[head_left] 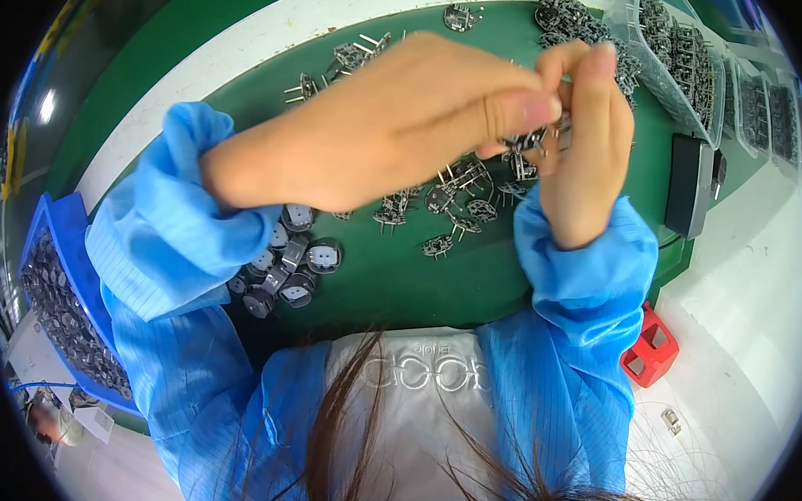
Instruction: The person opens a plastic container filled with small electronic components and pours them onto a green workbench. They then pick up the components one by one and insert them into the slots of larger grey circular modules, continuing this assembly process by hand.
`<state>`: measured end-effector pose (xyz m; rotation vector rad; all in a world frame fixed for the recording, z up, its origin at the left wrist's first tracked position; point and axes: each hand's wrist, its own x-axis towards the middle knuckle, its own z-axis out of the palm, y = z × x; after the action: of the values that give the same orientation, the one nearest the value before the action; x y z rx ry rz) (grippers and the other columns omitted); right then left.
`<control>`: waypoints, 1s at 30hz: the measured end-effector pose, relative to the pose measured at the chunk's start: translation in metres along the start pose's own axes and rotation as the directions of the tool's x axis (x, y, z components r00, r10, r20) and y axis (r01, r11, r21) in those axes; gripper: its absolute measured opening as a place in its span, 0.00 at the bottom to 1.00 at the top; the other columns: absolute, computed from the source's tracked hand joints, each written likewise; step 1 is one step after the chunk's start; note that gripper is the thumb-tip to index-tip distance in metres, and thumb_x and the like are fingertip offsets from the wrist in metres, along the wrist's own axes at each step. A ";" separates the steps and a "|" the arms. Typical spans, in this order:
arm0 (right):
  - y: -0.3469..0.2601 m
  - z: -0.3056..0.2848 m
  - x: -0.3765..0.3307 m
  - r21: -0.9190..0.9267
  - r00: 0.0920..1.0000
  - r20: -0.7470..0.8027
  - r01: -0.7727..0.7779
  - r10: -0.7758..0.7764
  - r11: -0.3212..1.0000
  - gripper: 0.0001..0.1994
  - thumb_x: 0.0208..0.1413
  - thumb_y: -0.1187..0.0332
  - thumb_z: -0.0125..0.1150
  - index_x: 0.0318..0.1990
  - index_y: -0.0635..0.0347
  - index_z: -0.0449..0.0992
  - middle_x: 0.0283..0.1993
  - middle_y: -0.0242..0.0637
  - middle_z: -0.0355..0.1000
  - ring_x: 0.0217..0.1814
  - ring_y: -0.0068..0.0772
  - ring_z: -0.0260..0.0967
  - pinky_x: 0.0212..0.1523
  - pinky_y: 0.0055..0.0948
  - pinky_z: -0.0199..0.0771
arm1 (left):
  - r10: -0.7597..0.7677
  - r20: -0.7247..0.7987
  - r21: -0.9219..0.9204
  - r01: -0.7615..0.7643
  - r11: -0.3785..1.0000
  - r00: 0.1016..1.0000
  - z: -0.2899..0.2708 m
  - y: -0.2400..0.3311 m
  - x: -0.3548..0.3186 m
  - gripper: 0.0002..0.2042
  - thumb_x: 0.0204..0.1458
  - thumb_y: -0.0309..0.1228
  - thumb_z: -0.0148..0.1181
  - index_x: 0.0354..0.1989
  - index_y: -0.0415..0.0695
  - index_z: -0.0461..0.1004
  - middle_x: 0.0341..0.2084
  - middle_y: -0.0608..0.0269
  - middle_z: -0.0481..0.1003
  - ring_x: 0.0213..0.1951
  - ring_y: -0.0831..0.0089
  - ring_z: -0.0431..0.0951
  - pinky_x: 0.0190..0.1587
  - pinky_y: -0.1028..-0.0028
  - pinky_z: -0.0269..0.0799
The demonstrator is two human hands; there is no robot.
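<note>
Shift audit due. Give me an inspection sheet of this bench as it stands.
Surface: green mat on a white bench.
Job's things: small pinned component pinched between left hand and right hand.
Clutter: loose pinned parts; grey round caps; clear tray of parts; blue bin; red block; black box.
Grippers: both hands closed on the component.
Cables: blue cable, lower left.
Surroundings: nothing seen.
</note>
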<state>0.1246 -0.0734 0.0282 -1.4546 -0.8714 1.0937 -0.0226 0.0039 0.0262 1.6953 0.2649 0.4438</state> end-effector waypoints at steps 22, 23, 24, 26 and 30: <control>-0.012 -0.101 -0.053 -0.847 0.902 0.397 0.432 -0.171 0.311 0.13 0.35 0.78 0.67 0.33 0.59 0.76 0.37 0.35 0.73 0.44 0.40 0.68 0.48 0.36 0.65 | 0.073 0.080 0.727 -0.108 0.678 0.994 -0.001 0.014 0.011 0.10 0.50 0.32 0.57 0.25 0.36 0.72 0.26 0.59 0.69 0.32 0.61 0.69 0.35 0.66 0.65; -0.004 -0.106 -0.056 -0.853 0.906 0.380 0.421 -0.185 0.310 0.13 0.35 0.78 0.66 0.33 0.59 0.76 0.35 0.34 0.73 0.43 0.40 0.69 0.48 0.37 0.65 | 0.079 0.103 0.724 -0.129 0.677 0.992 0.000 0.014 0.012 0.10 0.49 0.32 0.58 0.26 0.36 0.72 0.27 0.59 0.70 0.33 0.61 0.69 0.35 0.66 0.65; 0.004 -0.113 -0.059 -0.858 0.910 0.363 0.410 -0.200 0.308 0.12 0.36 0.79 0.65 0.33 0.59 0.76 0.34 0.34 0.73 0.42 0.40 0.69 0.48 0.37 0.65 | 0.085 0.126 0.721 -0.150 0.676 0.988 0.001 0.013 0.012 0.10 0.49 0.33 0.58 0.27 0.37 0.72 0.27 0.59 0.70 0.33 0.60 0.69 0.36 0.66 0.65; 0.009 -0.118 -0.060 -0.844 0.889 0.382 0.448 -0.254 0.297 0.09 0.38 0.80 0.63 0.31 0.59 0.77 0.31 0.32 0.73 0.38 0.38 0.70 0.50 0.38 0.65 | 0.093 0.136 0.699 -0.162 0.697 0.986 0.006 0.014 0.009 0.10 0.48 0.33 0.59 0.31 0.38 0.72 0.29 0.58 0.70 0.34 0.59 0.70 0.36 0.66 0.66; -0.003 -0.109 -0.060 -0.746 0.851 0.370 0.511 -0.373 0.426 0.09 0.38 0.79 0.64 0.31 0.58 0.77 0.31 0.31 0.73 0.38 0.36 0.70 0.53 0.40 0.64 | 0.127 0.068 0.620 -0.142 0.772 0.990 0.029 0.013 -0.001 0.15 0.47 0.34 0.61 0.41 0.39 0.71 0.32 0.55 0.71 0.35 0.57 0.71 0.38 0.64 0.68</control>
<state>0.2093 -0.1634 0.0423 -1.7143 -1.9572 0.3269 -0.0114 -0.0247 0.0352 2.3880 0.2945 0.4727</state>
